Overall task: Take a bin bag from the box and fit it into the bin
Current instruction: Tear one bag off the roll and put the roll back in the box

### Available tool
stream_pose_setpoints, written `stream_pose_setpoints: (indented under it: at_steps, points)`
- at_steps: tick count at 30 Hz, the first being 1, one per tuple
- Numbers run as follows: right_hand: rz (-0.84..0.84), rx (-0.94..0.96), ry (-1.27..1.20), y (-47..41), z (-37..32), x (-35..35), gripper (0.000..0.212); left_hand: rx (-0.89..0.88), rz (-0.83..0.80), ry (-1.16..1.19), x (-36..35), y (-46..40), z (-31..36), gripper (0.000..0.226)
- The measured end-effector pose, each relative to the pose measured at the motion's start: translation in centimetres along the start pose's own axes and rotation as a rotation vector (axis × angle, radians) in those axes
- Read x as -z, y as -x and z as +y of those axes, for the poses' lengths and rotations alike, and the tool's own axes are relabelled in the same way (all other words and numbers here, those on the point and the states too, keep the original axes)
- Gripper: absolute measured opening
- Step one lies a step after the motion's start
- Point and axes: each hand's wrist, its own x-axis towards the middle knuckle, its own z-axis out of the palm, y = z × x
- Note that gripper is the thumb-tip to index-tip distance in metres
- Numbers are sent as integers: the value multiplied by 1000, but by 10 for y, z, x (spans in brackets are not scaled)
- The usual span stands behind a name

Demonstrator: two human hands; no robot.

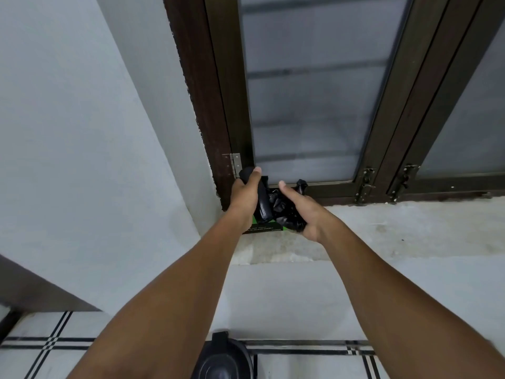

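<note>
— Bin bags: where are they?
— Above the box (pixel 262 228) on the sill (pixel 396 228). Left hand (pixel 244 196) grips a black roll (pixel 261 199); right hand (pixel 304 212) curls around a crumpled bin bag (pixel 284 207).
— And the bin (pixel 222 359)?
— Probably that dark thing on the floor.

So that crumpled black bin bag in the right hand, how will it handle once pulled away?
The crumpled bin bag looks thin and wrinkled, so probably floppy and light. Its glossy film may slip in the right hand.
</note>
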Motion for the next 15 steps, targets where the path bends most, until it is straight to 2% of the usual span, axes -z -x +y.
stream_pose_setpoints:
  at_steps: [2, 5, 9, 11, 15]
  points:
    - [7, -48, 105, 3, -2, -4, 75, 37, -30, 50, -1, 2, 1, 45]
    - [95, -5, 102, -2, 0, -11, 62, 85, -45, 146, -4, 6, 0, 51]
    - [147, 30, -196, -4, -4, -25, 38, 173, -74, 394, -10, 10, -6, 67]
    - [170, 27, -383, -4, -3, -30, 34, 247, -93, 543, -15, 9, -10, 78]
    - [180, 14, -621, -1, 2, -33, 41, 326, -112, 759, -20, 7, -16, 64]
